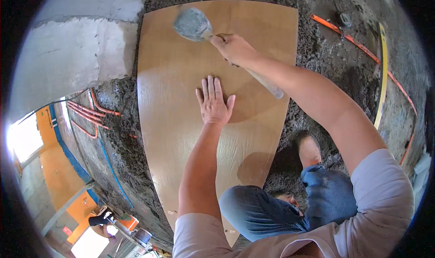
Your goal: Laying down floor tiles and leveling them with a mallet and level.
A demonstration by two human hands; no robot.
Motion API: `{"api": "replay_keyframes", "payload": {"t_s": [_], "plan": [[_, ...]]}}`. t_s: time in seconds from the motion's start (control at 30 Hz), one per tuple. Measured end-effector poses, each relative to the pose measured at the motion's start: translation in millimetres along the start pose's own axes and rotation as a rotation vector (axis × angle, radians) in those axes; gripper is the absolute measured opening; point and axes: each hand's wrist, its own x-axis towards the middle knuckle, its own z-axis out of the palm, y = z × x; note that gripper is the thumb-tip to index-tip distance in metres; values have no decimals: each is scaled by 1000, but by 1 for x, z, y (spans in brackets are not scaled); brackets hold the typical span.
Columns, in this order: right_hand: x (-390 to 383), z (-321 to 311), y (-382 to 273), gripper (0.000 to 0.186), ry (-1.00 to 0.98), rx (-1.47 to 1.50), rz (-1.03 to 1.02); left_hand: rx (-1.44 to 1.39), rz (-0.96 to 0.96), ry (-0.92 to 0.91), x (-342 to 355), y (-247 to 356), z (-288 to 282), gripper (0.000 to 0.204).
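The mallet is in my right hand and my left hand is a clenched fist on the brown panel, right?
Not quite: in the head view, your left hand lies open, palm down on the brown panel, not clenched. Your right hand does hold the mallet.

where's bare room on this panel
The tan panel is bare from its left edge to the left hand and in its top-right corner, beyond the right hand. The mallet crowds its upper middle; left forearm and knee, the bottom.

left hand (214, 107) flat, palm-down (thumb (231, 100) splayed) | right hand (235, 49) curled tight | right arm (328, 99) extended inward
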Motion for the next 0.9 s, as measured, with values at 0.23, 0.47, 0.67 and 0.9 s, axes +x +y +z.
{"api": "replay_keyframes", "payload": {"t_s": [0.23, 0.47, 0.67, 0.9], "plan": [[31, 26, 4, 60, 11, -219, -55, -20, 11, -18, 0, 0, -1, 77], [28, 19, 2, 57, 175, -122, -159, -17, 27, -7, 2, 0, -1, 77], [15, -5, -8, 56, 87, -7, 94, 45, 24, -18, -1, -4, -1, 77], [1, -35, 27, 54, 78, -127, 207, 39, 53, 28, 0, -3, 6, 78]]}}
